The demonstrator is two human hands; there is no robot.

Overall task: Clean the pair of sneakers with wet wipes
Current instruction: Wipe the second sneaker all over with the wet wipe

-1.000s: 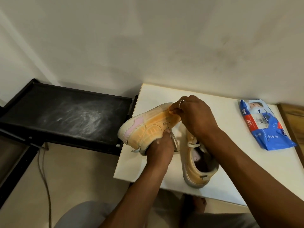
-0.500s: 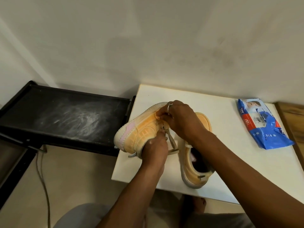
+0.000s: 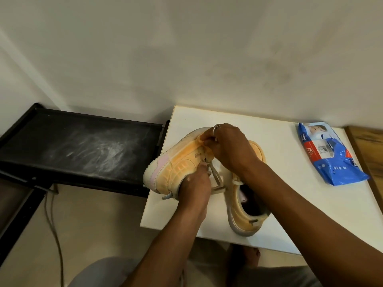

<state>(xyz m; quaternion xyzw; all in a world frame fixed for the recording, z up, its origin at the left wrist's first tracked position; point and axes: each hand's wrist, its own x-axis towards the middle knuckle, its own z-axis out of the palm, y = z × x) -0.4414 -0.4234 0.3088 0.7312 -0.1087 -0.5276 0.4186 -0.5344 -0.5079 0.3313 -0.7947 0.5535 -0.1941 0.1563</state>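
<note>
Right now both hands work on one peach-coloured sneaker (image 3: 178,162), which is tipped on its side over the left part of the white worktop (image 3: 290,214), its pale sole turned away to the left and its pink-patched heel pointing left; whether it rests on the worktop or is held just clear of it cannot be told. The left hand (image 3: 192,187) grips this sneaker from the near side, close to the collar, with its fingers (image 3: 199,172) curled tightly in against the upper. The right hand (image 3: 230,148) comes over the top and pinches the upper at the lacing, fingers bent close together, with a ring (image 3: 215,127) showing on one of them. Pale laces (image 3: 216,179) hang loose between the two hands. The second sneaker (image 3: 246,212) stands on its sole on the worktop just beside the first, heel toward the person and dark opening upward, its front part hidden under the right wrist and forearm. A blue pack of wet wipes (image 3: 329,154) lies flat near the worktop's far right corner, well apart from both sneakers. Left of the worktop sits a black tray (image 3: 83,146) with pale dusty smears, and a thin cable (image 3: 53,214) trails down across the floor below it. A strip of wood (image 3: 366,141) borders the worktop on the right.
</note>
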